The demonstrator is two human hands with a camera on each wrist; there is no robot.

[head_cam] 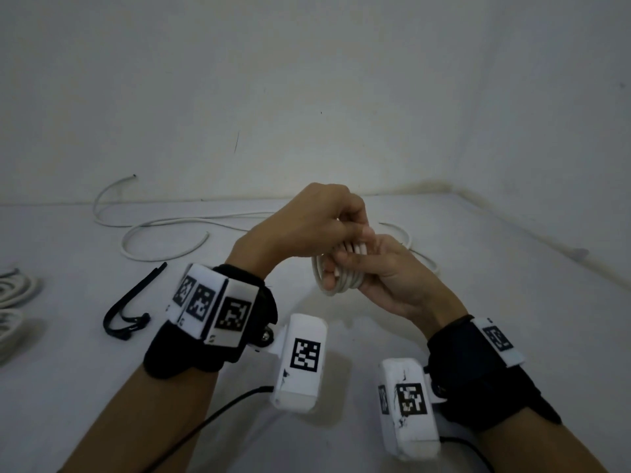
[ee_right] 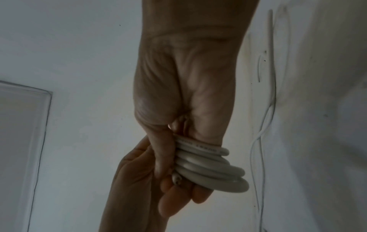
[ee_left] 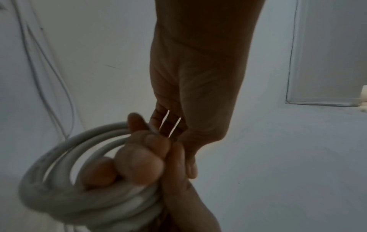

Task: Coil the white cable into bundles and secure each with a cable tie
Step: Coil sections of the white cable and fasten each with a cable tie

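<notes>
Together, both hands' fingers curl round the white cable coil, gripping it.

White floor meets pale wall; framed panel.

White tabletop meeting a white wall along its far edge. Lying directly on it: loose white cable snaking in open curves at 11 o'clock, 1 cut end raised toward the wall; a further run of cable at 1 o'clock, partly hidden; black cable ties in a small bunch at 9 o'clock; 2 coiled white bundles at the 9 o'clock edge, cropped by the frame.
</notes>
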